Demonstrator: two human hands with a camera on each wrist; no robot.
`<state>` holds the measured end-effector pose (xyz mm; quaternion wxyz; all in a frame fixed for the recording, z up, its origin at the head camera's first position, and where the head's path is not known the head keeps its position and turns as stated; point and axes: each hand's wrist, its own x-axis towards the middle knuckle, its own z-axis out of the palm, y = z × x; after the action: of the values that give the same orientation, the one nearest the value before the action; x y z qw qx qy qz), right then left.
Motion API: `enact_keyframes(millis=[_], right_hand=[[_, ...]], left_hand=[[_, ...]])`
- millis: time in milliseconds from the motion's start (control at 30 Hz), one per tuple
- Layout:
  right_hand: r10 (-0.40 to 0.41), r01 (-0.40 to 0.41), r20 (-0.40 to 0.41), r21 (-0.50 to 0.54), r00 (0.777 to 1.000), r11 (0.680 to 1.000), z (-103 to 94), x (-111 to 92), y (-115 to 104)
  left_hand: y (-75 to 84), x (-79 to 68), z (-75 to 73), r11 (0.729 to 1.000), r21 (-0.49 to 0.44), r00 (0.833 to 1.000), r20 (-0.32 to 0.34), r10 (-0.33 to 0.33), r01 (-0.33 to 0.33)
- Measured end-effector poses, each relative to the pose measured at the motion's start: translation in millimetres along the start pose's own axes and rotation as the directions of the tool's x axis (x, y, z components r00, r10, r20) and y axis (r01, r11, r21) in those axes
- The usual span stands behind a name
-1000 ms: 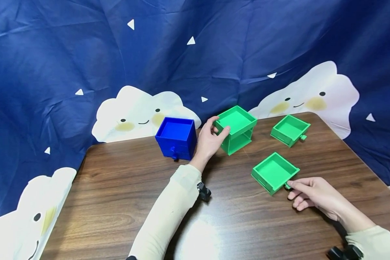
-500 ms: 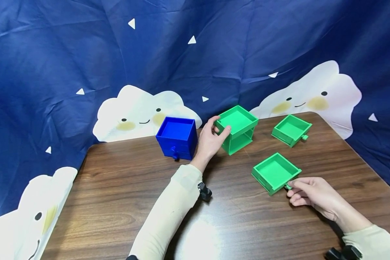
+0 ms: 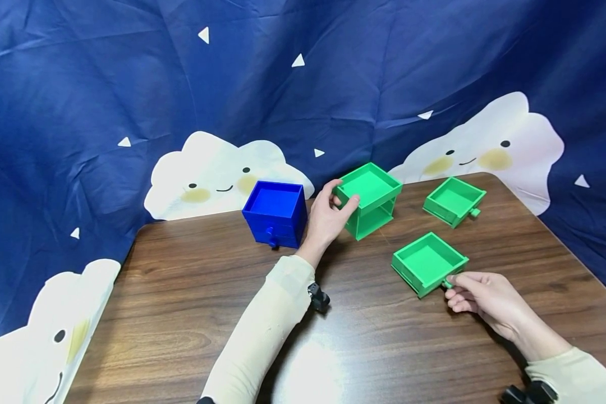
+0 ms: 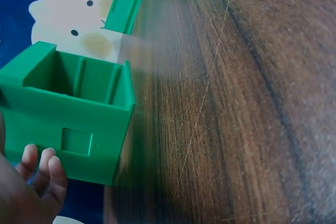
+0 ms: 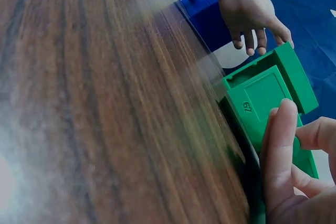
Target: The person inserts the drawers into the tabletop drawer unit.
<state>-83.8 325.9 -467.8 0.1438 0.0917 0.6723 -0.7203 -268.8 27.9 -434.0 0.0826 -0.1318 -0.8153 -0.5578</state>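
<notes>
A green cabinet shell [image 3: 371, 193] with an open front stands at the table's back, a shallow recess on its top. My left hand [image 3: 327, 217] holds its left side, thumb at the front top corner; in the left wrist view several fingertips touch the shell's side wall. My right hand [image 3: 495, 303] pinches the small knob [image 3: 448, 283] of a green drawer [image 3: 429, 261] between thumb and index finger. The drawer looks slightly raised, its underside and a shadow showing in the right wrist view. Behind it, a second green drawer [image 3: 454, 200] lies with its knob towards the front right.
A blue cabinet [image 3: 275, 210] with knobs at its front stands left of my left hand. The wooden table [image 3: 197, 303] ends at the back against a dark blue curtain [image 3: 262, 67] with cloud prints. Each wrist carries a black camera.
The right hand and its drawer have shifted slightly up and away from me; the drawer now looks a little lifted. The left hand and the shell have stayed in place.
</notes>
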Motion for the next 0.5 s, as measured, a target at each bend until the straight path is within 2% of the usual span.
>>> enact_keyframes(millis=[500], right_hand=[[-0.009,0.008,-0.036,-0.008,0.999,1.000,9.5,11.2,-7.1]], left_hand=[[-0.5,-1.2,0.3,1.000,-0.019,1.000,0.007,0.003,-0.002]])
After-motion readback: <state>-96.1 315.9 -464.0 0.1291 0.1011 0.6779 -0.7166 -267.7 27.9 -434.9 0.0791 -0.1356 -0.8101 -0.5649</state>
